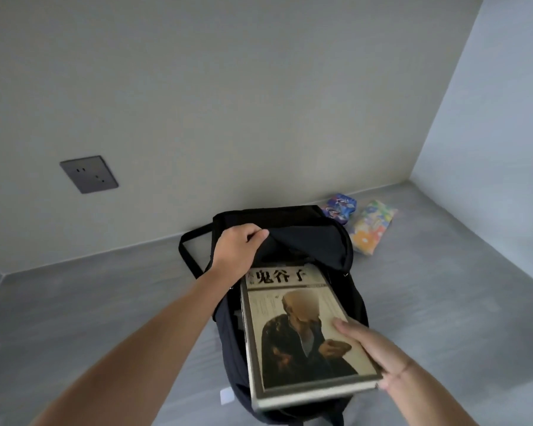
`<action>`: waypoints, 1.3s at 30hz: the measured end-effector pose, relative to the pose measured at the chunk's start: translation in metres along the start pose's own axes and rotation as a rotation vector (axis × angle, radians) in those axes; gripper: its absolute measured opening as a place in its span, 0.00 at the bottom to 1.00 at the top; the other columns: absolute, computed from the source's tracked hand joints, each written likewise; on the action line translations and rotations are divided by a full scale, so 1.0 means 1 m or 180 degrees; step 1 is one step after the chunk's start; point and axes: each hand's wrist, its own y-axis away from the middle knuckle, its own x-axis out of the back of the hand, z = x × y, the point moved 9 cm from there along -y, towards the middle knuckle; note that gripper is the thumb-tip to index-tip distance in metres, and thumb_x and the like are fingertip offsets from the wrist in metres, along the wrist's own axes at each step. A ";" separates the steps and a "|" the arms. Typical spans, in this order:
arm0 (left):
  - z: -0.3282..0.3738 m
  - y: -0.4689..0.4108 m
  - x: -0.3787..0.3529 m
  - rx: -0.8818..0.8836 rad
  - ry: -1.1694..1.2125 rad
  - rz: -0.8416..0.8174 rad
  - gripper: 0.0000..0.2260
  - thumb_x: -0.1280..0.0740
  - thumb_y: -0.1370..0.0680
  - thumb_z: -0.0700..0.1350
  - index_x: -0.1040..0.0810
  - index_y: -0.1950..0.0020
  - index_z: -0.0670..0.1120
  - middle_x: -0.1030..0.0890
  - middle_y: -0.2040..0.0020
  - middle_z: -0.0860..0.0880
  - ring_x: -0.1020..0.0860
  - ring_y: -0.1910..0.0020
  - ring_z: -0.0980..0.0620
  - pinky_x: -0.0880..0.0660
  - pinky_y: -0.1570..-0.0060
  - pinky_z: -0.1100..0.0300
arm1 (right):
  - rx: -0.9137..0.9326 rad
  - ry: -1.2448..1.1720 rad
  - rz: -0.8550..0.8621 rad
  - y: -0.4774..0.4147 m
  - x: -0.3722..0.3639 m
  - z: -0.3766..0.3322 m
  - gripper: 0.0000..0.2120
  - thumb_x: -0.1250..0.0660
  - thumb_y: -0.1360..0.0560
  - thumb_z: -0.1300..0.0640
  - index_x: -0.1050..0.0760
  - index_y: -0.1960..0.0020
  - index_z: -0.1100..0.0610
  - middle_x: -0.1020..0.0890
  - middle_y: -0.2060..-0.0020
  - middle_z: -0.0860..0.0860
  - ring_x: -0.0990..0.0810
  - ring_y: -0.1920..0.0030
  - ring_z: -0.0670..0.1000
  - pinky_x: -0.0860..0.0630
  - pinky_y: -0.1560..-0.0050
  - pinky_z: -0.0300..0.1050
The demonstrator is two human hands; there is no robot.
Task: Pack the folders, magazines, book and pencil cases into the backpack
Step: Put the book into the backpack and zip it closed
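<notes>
A black backpack (pixel 329 241) lies on the grey surface with its top flap lifted. My left hand (pixel 239 249) grips the edge of that flap and holds the opening wide. A thick book (pixel 295 330) with a beige cover, black characters and a seated figure slants into the opening, its top end just inside the bag. My right hand (pixel 372 348) holds the book's lower right corner, thumb on the cover and fingers underneath. Two pencil cases lie behind the bag to the right: a blue patterned one (pixel 340 207) and a flowered one (pixel 372 229).
The grey surface (pixel 105 302) runs to walls at the back and the right. A dark wall socket (pixel 88 174) sits at the left of the back wall. A small white tag (pixel 226 396) shows beside the bag's lower left edge.
</notes>
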 end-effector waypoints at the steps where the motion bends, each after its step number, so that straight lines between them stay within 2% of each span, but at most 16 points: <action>1: 0.000 0.002 -0.002 -0.0011 -0.0020 -0.0049 0.09 0.37 0.22 0.52 0.20 0.59 0.52 0.20 0.64 0.55 0.23 0.62 0.58 0.29 0.64 0.62 | 0.0109 0.0124 0.0202 -0.007 -0.002 -0.015 0.33 0.22 0.37 0.49 0.26 0.36 0.57 0.17 0.46 0.62 0.18 0.46 0.62 0.20 0.50 0.52; 5: -0.001 0.010 -0.010 -0.0004 -0.0092 -0.0238 0.09 0.37 0.22 0.52 0.20 0.58 0.52 0.21 0.64 0.56 0.23 0.63 0.58 0.29 0.63 0.63 | 0.0182 0.0788 0.0809 -0.029 -0.006 -0.067 0.36 0.25 0.34 0.44 0.32 0.30 0.53 0.23 0.37 0.57 0.25 0.36 0.60 0.31 0.34 0.59; 8: -0.005 0.014 -0.013 0.0026 -0.0090 -0.0265 0.09 0.37 0.22 0.51 0.20 0.56 0.51 0.21 0.64 0.56 0.23 0.62 0.58 0.27 0.61 0.62 | 0.0107 0.0747 0.0876 -0.035 -0.004 -0.075 0.32 0.29 0.28 0.52 0.36 0.28 0.58 0.19 0.48 0.57 0.20 0.49 0.57 0.23 0.44 0.55; 10: -0.010 0.016 -0.014 0.0066 -0.0055 -0.0267 0.09 0.37 0.22 0.51 0.20 0.56 0.51 0.21 0.64 0.54 0.23 0.62 0.57 0.26 0.60 0.60 | 0.0038 0.0581 0.0803 -0.025 0.000 -0.064 0.34 0.29 0.28 0.56 0.42 0.27 0.53 0.22 0.44 0.55 0.21 0.46 0.56 0.23 0.43 0.59; 12: -0.013 0.018 -0.017 0.0106 -0.0013 -0.0290 0.09 0.37 0.22 0.51 0.20 0.55 0.50 0.20 0.62 0.52 0.22 0.61 0.55 0.25 0.59 0.58 | -0.0123 0.0619 0.0591 -0.013 0.002 -0.044 0.30 0.29 0.29 0.60 0.36 0.30 0.56 0.24 0.43 0.55 0.19 0.47 0.58 0.18 0.53 0.56; 15: -0.016 0.020 -0.022 0.0145 0.0004 -0.0320 0.09 0.37 0.22 0.51 0.19 0.55 0.49 0.19 0.62 0.52 0.22 0.61 0.55 0.26 0.60 0.58 | -0.0258 0.0566 0.0580 -0.005 0.004 -0.024 0.17 0.32 0.26 0.64 0.27 0.39 0.66 0.20 0.50 0.60 0.15 0.58 0.58 0.17 0.62 0.47; 18: -0.016 0.022 -0.026 0.0144 -0.0065 -0.0369 0.08 0.37 0.22 0.51 0.21 0.58 0.52 0.23 0.67 0.56 0.25 0.65 0.59 0.32 0.65 0.64 | -0.0008 0.0116 0.0887 -0.016 0.007 -0.039 0.10 0.32 0.27 0.66 0.25 0.47 0.69 0.19 0.55 0.63 0.15 0.61 0.57 0.17 0.64 0.46; 23: -0.015 0.024 -0.030 0.0128 -0.0204 -0.0410 0.09 0.37 0.22 0.52 0.23 0.62 0.55 0.26 0.71 0.56 0.28 0.71 0.60 0.35 0.69 0.66 | 0.0321 -0.0376 0.1294 -0.036 -0.005 -0.071 0.02 0.35 0.26 0.69 0.25 0.54 0.69 0.20 0.57 0.66 0.18 0.56 0.59 0.20 0.52 0.52; 26: -0.016 0.025 -0.028 0.0065 -0.0070 -0.0456 0.11 0.37 0.22 0.52 0.24 0.64 0.57 0.26 0.71 0.56 0.28 0.71 0.59 0.33 0.67 0.65 | 0.0205 0.0117 0.1273 -0.024 -0.006 -0.072 0.04 0.36 0.24 0.67 0.26 0.51 0.67 0.19 0.55 0.65 0.18 0.54 0.59 0.20 0.51 0.50; 29: -0.020 0.028 -0.019 0.0040 0.0093 -0.0180 0.10 0.37 0.23 0.53 0.22 0.64 0.59 0.23 0.64 0.58 0.25 0.62 0.61 0.29 0.58 0.63 | 0.0367 0.1121 0.1939 0.005 0.029 -0.098 0.06 0.39 0.23 0.64 0.24 0.56 0.62 0.18 0.64 0.61 0.20 0.68 0.53 0.21 0.71 0.40; 31: -0.029 0.026 -0.003 0.0093 -0.0178 0.0397 0.06 0.34 0.24 0.53 0.21 0.51 0.53 0.23 0.49 0.54 0.27 0.46 0.57 0.30 0.44 0.59 | 0.1045 0.1603 0.2730 0.027 0.056 -0.139 0.06 0.38 0.25 0.61 0.24 0.57 0.61 0.18 0.60 0.63 0.24 0.69 0.53 0.24 0.67 0.42; 32: -0.037 0.027 0.002 0.0293 -0.0241 0.0603 0.12 0.33 0.25 0.53 0.23 0.45 0.50 0.26 0.43 0.53 0.30 0.42 0.55 0.33 0.40 0.58 | 0.1364 0.1850 0.2883 0.032 0.058 -0.158 0.07 0.37 0.25 0.58 0.23 0.53 0.61 0.18 0.54 0.62 0.23 0.63 0.55 0.25 0.60 0.46; 34: -0.063 0.028 0.000 0.1032 0.0247 0.0578 0.22 0.31 0.27 0.54 0.29 0.35 0.49 0.29 0.38 0.51 0.30 0.39 0.53 0.33 0.41 0.58 | 0.1530 0.2158 0.2601 0.019 0.052 -0.176 0.20 0.35 0.25 0.53 0.28 0.39 0.65 0.21 0.43 0.61 0.22 0.46 0.60 0.27 0.44 0.52; 35: -0.072 0.029 -0.006 0.1362 0.0599 0.0468 0.25 0.30 0.27 0.55 0.31 0.33 0.48 0.28 0.37 0.50 0.29 0.41 0.52 0.32 0.44 0.59 | 0.1435 0.2133 0.2329 0.007 0.048 -0.177 0.24 0.35 0.25 0.51 0.30 0.37 0.67 0.23 0.40 0.63 0.25 0.40 0.62 0.29 0.39 0.55; 37: -0.084 0.031 -0.014 0.1707 0.1100 0.0310 0.27 0.29 0.28 0.53 0.31 0.32 0.46 0.25 0.38 0.49 0.26 0.43 0.52 0.30 0.45 0.59 | 0.1302 0.1953 0.1780 -0.013 0.040 -0.176 0.19 0.36 0.23 0.52 0.26 0.43 0.67 0.23 0.40 0.65 0.24 0.40 0.63 0.29 0.39 0.54; 39: -0.087 0.030 -0.013 0.1779 0.1580 0.0261 0.25 0.28 0.27 0.49 0.28 0.33 0.43 0.22 0.39 0.47 0.24 0.41 0.50 0.29 0.38 0.56 | 0.1454 0.1456 0.1490 -0.014 0.038 -0.179 0.13 0.37 0.22 0.55 0.22 0.49 0.64 0.21 0.43 0.64 0.21 0.45 0.60 0.26 0.42 0.52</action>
